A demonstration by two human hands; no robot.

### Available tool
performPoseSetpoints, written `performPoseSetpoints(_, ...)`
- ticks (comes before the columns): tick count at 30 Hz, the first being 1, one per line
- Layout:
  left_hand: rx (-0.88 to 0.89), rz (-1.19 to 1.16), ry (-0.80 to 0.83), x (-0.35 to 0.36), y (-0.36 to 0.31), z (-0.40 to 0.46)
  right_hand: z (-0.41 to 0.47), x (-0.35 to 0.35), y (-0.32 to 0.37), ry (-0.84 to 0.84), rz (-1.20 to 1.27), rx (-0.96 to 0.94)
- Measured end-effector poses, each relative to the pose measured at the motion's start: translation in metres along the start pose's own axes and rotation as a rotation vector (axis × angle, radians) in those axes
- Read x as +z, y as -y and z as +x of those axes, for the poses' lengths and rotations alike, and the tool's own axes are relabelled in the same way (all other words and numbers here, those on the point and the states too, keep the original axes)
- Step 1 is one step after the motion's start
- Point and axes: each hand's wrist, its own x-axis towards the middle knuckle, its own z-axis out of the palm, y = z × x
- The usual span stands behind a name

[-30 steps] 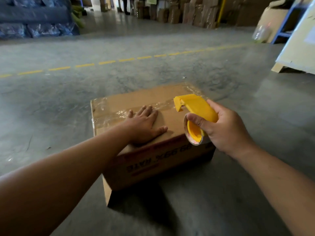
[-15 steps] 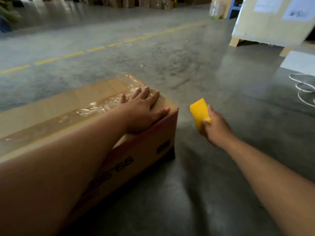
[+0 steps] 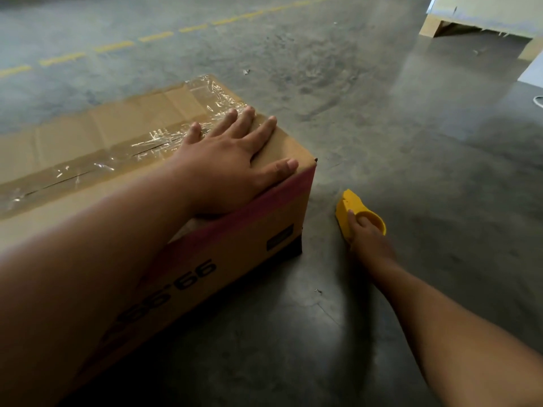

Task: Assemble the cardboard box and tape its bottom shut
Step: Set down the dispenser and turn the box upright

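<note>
A brown cardboard box [image 3: 235,248] with a red stripe and upside-down print stands on the concrete floor. Clear tape [image 3: 88,163] runs along the seam of its upturned face and over the far end. My left hand [image 3: 226,165] lies flat on that face near the right corner, fingers spread, holding nothing. To the right of the box, my right hand [image 3: 367,242] grips a yellow tape dispenser [image 3: 352,210], which is down at floor level, apart from the box.
Grey concrete floor [image 3: 411,142] stretches all around, with a dashed yellow line [image 3: 117,47] at the back. A pale wooden board on blocks [image 3: 470,22] stands at the far right. A white cord end [image 3: 539,99] shows at the right edge.
My right hand has carried the yellow dispenser off the box top, to the right and down to the floor. My left hand has stayed flat on the box; the view has dropped closer.
</note>
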Motion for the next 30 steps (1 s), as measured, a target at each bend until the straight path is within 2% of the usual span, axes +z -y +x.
performPoseSetpoints(4, 0.009, -0.008, 0.001, -0.001, -0.001, 0.000, -0.003, -0.009, 0.002, 0.018, 0.006, 0.008)
performPoseSetpoints(8, 0.002, -0.009, -0.009, -0.001, 0.001, -0.004, -0.001, -0.037, 0.023, -0.085, 0.030, 0.062)
performPoseSetpoints(10, 0.000, -0.002, -0.013, -0.002, 0.000, -0.008, 0.003, -0.064, 0.046, -0.102, 0.316, 0.096)
performPoseSetpoints(13, 0.003, -0.012, -0.018, -0.007, 0.001, -0.012, 0.007, -0.123, 0.091, -0.069, 0.804, 0.026)
performPoseSetpoints(15, 0.013, -0.046, -0.024, -0.014, 0.011, -0.016, -0.002, -0.167, 0.123, -0.064, 0.952, -0.076)
performPoseSetpoints(20, 0.032, -0.076, 0.010, -0.024, 0.074, -0.057, -0.035, -0.251, 0.190, -0.014, 0.789, -0.292)
performPoseSetpoints(23, -0.071, -0.093, 0.006, -0.024, 0.133, -0.093, -0.040, -0.262, 0.238, 0.074, 0.617, -0.325)
performPoseSetpoints(27, -0.284, -0.125, -0.028, -0.024, 0.213, -0.142, -0.032, -0.244, 0.292, 0.140, 0.145, -0.452)
performPoseSetpoints(30, -0.383, -0.152, -0.021, -0.027, 0.254, -0.172, -0.016, -0.229, 0.313, 0.195, -0.134, -0.416)
